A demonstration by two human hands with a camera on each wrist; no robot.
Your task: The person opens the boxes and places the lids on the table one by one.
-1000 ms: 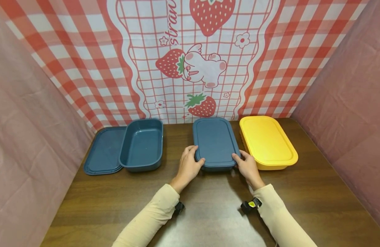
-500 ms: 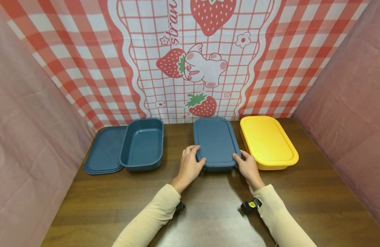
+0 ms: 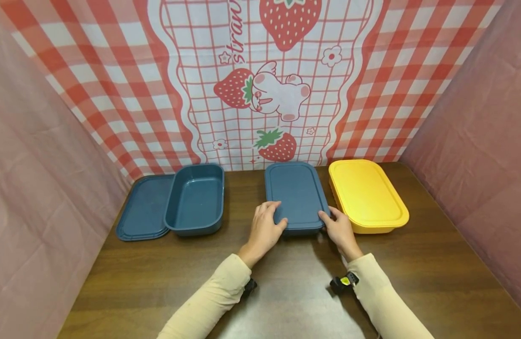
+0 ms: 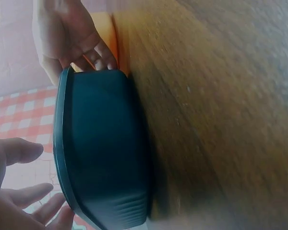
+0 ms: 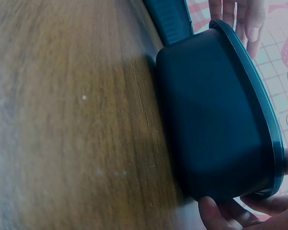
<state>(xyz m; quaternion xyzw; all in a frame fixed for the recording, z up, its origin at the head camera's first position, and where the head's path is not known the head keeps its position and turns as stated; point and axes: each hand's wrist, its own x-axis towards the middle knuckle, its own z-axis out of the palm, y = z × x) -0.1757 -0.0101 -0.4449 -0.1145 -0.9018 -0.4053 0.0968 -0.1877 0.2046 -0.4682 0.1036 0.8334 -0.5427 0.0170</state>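
A blue lunch box (image 3: 297, 193) with its blue lid on stands at the back middle of the wooden table. My left hand (image 3: 265, 230) is at its near left corner, over the lid's edge. In the left wrist view, the thumb of my left hand (image 4: 14, 187) is apart from the lid and the fingertips are at the rim, loosely bent. My right hand (image 3: 340, 230) grips the near right corner, thumb on the lid. In the right wrist view, the fingers of my right hand (image 5: 249, 215) lie along the box's side wall. What is inside the box is hidden.
Left of it stands an uncovered blue box (image 3: 195, 200), with nothing visible inside. A loose blue lid (image 3: 143, 207) lies against that box's left side. Close on the right stands a yellow lidded box (image 3: 368, 193). A checked strawberry curtain (image 3: 158, 113) hangs right behind the boxes.
My left hand has come off its hold on the box's left side and shifted slightly right, over the lid's corner. The right hand and the boxes stay where they were.
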